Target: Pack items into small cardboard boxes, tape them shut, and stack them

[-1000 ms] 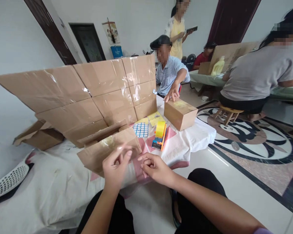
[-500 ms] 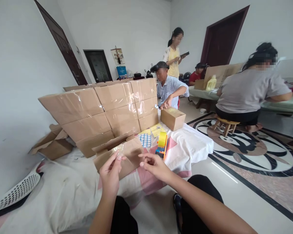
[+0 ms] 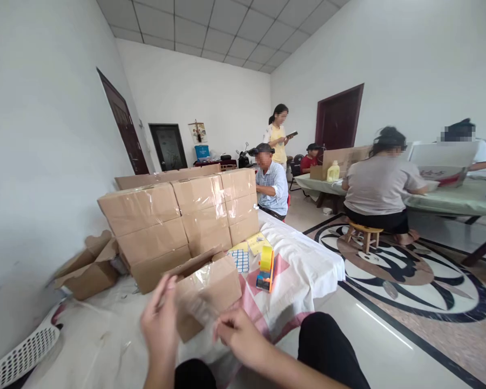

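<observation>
My left hand (image 3: 161,319), blurred by motion, is raised at the left end of an open cardboard box (image 3: 222,281), its thumb and fingers drawn together. In front of the box's near side is my right hand (image 3: 237,332), with curled fingers pinched together. A blurred see-through strip (image 3: 204,308), perhaps clear tape, runs from the right fingertips toward the left hand. Whether the left fingers hold its other end is unclear. Shiny tape lies on the box's top edge. To the right of the box stands a yellow and blue tape dispenser (image 3: 265,269).
Taped cartons (image 3: 154,216) are stacked behind the box. A blue-lined label sheet (image 3: 240,260) and yellow sheets (image 3: 257,243) lie on the cloth-covered table (image 3: 308,259). At left are an open carton (image 3: 91,275) and a perforated white chair back (image 3: 28,351). A co-worker (image 3: 272,186) sits beyond the stack.
The head view has tilted up. Both hands have moved lower in the picture, the left one also leftward. The co-worker's arm has drawn back, and the closed carton at the table's far end is gone from sight.
</observation>
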Demonstrator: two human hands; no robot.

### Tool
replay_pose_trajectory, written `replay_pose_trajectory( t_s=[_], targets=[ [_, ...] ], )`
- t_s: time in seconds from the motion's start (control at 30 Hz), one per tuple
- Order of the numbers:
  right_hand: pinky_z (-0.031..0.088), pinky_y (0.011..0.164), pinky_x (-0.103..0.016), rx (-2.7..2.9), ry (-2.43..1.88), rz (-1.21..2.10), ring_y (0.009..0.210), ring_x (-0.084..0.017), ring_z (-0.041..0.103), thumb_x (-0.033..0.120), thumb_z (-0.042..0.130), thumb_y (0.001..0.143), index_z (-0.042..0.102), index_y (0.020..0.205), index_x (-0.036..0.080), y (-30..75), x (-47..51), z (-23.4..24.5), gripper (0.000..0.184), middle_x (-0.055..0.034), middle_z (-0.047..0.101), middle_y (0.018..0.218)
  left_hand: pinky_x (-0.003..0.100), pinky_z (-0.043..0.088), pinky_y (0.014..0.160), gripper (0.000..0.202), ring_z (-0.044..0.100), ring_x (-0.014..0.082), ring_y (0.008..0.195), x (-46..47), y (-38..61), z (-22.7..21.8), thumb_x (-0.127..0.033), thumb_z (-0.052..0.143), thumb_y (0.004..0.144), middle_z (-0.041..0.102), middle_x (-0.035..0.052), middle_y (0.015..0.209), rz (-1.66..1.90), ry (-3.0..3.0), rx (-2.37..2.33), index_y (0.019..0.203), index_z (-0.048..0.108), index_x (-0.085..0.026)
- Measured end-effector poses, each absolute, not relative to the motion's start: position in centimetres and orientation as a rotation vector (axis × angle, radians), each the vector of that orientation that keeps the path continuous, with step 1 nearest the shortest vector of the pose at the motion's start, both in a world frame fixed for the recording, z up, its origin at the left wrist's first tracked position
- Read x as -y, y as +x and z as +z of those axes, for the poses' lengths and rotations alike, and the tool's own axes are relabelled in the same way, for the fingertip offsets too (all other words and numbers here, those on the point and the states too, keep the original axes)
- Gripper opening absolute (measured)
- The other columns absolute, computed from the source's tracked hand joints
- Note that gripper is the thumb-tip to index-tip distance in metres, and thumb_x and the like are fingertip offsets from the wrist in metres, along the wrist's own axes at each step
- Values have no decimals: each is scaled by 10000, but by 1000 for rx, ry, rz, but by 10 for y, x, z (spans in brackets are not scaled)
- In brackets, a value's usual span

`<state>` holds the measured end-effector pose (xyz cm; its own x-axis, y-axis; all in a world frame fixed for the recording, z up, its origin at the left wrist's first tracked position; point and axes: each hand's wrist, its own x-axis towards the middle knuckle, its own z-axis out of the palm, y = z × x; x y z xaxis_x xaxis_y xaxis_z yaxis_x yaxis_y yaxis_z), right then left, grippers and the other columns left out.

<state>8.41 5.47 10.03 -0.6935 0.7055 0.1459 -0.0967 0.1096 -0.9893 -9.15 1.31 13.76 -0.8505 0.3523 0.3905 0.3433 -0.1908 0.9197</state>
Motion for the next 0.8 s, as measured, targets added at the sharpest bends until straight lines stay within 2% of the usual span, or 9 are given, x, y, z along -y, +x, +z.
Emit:
replay_pose_trajectory(
  t_s=[0.07, 0.17, 0.27, 0.37, 0.43, 0.5, 0.63, 0.73, 0.8],
  targets=[
    [201, 458, -249, 1691, -636, 1837, 413, -77, 322, 254, 565, 743, 618, 577, 167, 94, -41, 83, 195, 50, 408, 428, 400, 549, 930, 522, 692, 232, 924, -3, -116, 139, -529, 602, 877, 779, 87, 1083, 2425, 705, -2118, 1254, 723, -190],
    [167, 404, -249, 1528, -708, 2052, 328, -68, 266, 316, 589, 659, 605, 546, 180, 115, -28, 71, 178, 62, 377, 365, 420, 543, 913, 453, 682, 235, 854, 1, -141, 138, -503, 571, 885, 786, 69, 1025, 2283, 810, -2346, 1182, 759, -218],
    [158, 407, -240, 1373, -760, 2089, 339, -51, 234, 319, 613, 630, 644, 588, 159, 131, -26, 87, 168, 73, 355, 382, 457, 491, 1007, 363, 662, 299, 1085, -15, -140, 141, -436, 562, 896, 755, 78, 1179, 1850, 1352, -2573, 1102, 776, -227],
    [135, 426, -237, 1322, -791, 2082, 374, -41, 218, 348, 658, 659, 621, 620, 151, 133, -37, 119, 204, 89, 331, 418, 516, 357, 1143, 370, 508, 308, 1361, -39, -125, 150, -301, 526, 934, 617, 63, 1441, 1376, 1701, -2715, 1254, 708, -268],
    [125, 439, -237, 1364, -771, 2072, 390, -36, 216, 376, 681, 682, 583, 621, 157, 126, -51, 141, 247, 97, 325, 434, 549, 298, 1173, 427, 424, 290, 1441, -52, -117, 156, -206, 511, 929, 546, 48, 1517, 1196, 1662, -2751, 1317, 664, -294],
    [116, 451, -239, 1441, -703, 2037, 404, -35, 213, 381, 683, 706, 593, 652, 150, 118, -67, 163, 254, 101, 325, 447, 568, 274, 1180, 422, 424, 280, 1439, -58, -113, 159, -171, 497, 930, 586, 36, 1479, 1154, 1562, -2732, 1285, 679, -309],
    [108, 471, -252, 1559, -525, 1902, 425, -45, 209, 396, 667, 754, 657, 738, 120, 101, -94, 213, 277, 100, 322, 463, 594, 313, 1144, 239, 598, 302, 1237, -55, -107, 151, -294, 539, 947, 750, 39, 1209, 1169, 1422, -2678, 996, 773, -303],
    [127, 492, -250, 1581, -392, 1797, 447, -47, 218, 419, 657, 798, 667, 752, 118, 89, -104, 251, 305, 94, 327, 483, 619, 298, 1150, 222, 593, 305, 1246, -50, -103, 140, -378, 560, 944, 726, 25, 1271, 1162, 1394, -2665, 1009, 763, -313],
    [151, 500, -244, 1613, -247, 1727, 456, -50, 232, 430, 639, 836, 666, 748, 119, 78, -109, 266, 324, 89, 327, 494, 606, 293, 1166, 221, 577, 294, 1275, -48, -103, 135, -370, 572, 935, 701, 8, 1322, 1198, 1422, -2629, 1048, 756, -319]
  ],
)
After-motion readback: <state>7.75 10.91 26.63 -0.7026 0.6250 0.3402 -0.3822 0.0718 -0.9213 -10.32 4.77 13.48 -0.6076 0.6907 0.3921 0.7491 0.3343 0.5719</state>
